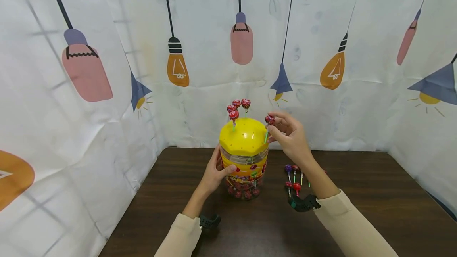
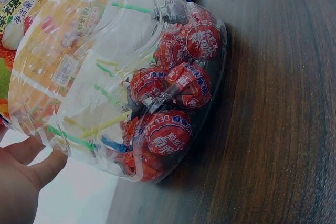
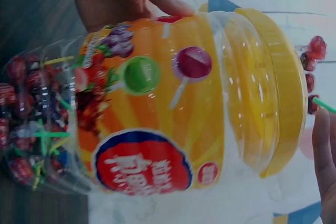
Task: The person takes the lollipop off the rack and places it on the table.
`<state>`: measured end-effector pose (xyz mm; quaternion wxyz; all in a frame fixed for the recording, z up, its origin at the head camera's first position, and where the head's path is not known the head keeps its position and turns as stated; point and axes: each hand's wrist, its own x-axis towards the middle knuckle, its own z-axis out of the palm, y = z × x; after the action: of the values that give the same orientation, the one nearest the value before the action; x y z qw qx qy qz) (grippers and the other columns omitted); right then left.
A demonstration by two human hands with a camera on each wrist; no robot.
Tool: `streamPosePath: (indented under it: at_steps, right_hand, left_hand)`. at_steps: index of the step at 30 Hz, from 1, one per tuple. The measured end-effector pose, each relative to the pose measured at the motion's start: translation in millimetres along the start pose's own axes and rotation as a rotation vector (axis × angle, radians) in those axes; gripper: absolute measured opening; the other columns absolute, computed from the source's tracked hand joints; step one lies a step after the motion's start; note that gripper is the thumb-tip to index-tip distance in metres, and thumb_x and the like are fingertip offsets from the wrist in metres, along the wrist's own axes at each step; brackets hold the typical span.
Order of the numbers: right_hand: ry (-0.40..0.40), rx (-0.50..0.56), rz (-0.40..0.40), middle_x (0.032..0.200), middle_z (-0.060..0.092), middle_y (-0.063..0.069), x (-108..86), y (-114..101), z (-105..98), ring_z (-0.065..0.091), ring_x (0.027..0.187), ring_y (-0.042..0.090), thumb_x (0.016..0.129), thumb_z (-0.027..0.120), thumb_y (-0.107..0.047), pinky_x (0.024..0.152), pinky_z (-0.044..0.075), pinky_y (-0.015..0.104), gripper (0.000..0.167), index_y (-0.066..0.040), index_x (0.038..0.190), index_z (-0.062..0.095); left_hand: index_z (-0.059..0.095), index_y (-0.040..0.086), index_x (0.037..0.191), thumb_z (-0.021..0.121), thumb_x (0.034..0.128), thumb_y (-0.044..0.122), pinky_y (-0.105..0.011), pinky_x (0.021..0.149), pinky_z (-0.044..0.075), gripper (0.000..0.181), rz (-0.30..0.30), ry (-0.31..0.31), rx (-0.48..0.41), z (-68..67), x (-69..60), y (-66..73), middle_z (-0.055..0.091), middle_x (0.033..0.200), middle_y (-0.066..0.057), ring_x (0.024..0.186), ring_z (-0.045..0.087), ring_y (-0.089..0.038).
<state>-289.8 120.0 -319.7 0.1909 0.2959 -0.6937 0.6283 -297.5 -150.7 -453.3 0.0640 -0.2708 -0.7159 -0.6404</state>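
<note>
Clear plastic jar (image 1: 245,170) upright on brown wooden tabletop (image 1: 357,197) | left grip (image 1: 216,173) wrapped round jar, likely steadying it | right grip (image 1: 292,137) pinching round red-wrapped lollipop (image 1: 270,120) beside jar's yellow plastic lid (image 1: 243,140), stick down

A dark brown, wood-grained tabletop with rounded far corners (image 1: 378,197) spans the lower part of the head view. On it, just right of the frame's centre, a clear plastic jar with a yellow lid and colourful label (image 1: 246,169) stands upright. Farther right, wrapped red and purple ball-shaped lollipops (image 1: 297,187) lie grouped, partly hidden.
</note>
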Motion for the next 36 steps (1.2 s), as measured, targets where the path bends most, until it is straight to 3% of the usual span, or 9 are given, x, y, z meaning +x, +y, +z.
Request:
streamPosePath:
  at_steps: [4,11,16,24,29,36]
  right_hand:
    - [-0.001,-0.01,0.025,0.098,0.066,0.015,-11.2,4,-7,0.071,0.079,0.018,0.098,0.065,-0.003,0.067,0.064,0.036,0.037,-0.005,0.136,0.061]
    - [-0.013,-0.024,0.061,0.098,0.069,0.002,-29.6,14,-20,0.069,0.075,0.019,0.1,0.064,-0.005,0.066,0.064,0.037,0.036,-0.006,0.136,0.061]
    - [-0.019,-0.048,0.075,0.097,0.068,0.002,-44.4,23,-30,0.069,0.073,0.02,0.1,0.063,-0.004,0.065,0.063,0.039,0.037,-0.005,0.137,0.06]
    - [-0.017,-0.084,0.156,0.097,0.066,0.009,-71.5,37,-44,0.068,0.072,0.019,0.1,0.064,-0.005,0.064,0.063,0.038,0.037,-0.004,0.136,0.06]
    - [-0.033,-0.107,0.191,0.097,0.066,0.006,-88.7,47,-53,0.069,0.075,0.018,0.101,0.063,-0.006,0.064,0.063,0.037,0.037,-0.003,0.137,0.059]
    - [-0.047,-0.147,0.228,0.095,0.063,0.018,-108.3,62,-67,0.069,0.072,0.029,0.101,0.063,-0.006,0.063,0.063,0.042,0.036,-0.002,0.136,0.058]
  left_hand:
    - [0.016,0.04,0.163,0.07,0.0965,0.04,-0.061,0.112,0.044,0.086,-0.006,0.004,0.004,0.2,-0.3,0.3,0.044,0.155,-0.007,0.135,0.05,-0.035]
    - [0.016,0.041,0.162,0.07,0.0964,0.041,-0.061,0.112,0.043,0.085,-0.02,0.01,0.012,0.4,-0.5,-0.1,0.043,0.155,-0.006,0.136,0.05,-0.034]
    - [0.016,0.041,0.162,0.07,0.0964,0.041,-0.062,0.112,0.043,0.085,-0.015,0.009,0.012,0.3,-0.9,-0.3,0.043,0.155,-0.006,0.136,0.05,-0.035]
    - [0.016,0.041,0.162,0.07,0.0967,0.038,-0.061,0.113,0.043,0.085,-0.009,0.002,-0.008,-0.3,-1.2,-1.3,0.044,0.155,-0.006,0.136,0.05,-0.034]
    - [0.016,0.042,0.162,0.071,0.0966,0.037,-0.06,0.114,0.042,0.086,-0.011,0.0,-0.012,-0.2,-0.5,-1.6,0.043,0.155,-0.005,0.137,0.05,-0.032]
    - [0.015,0.041,0.162,0.071,0.0967,0.037,-0.06,0.114,0.042,0.086,-0.013,0.005,-0.002,0.2,-0.1,-0.1,0.043,0.155,-0.005,0.137,0.05,-0.031]
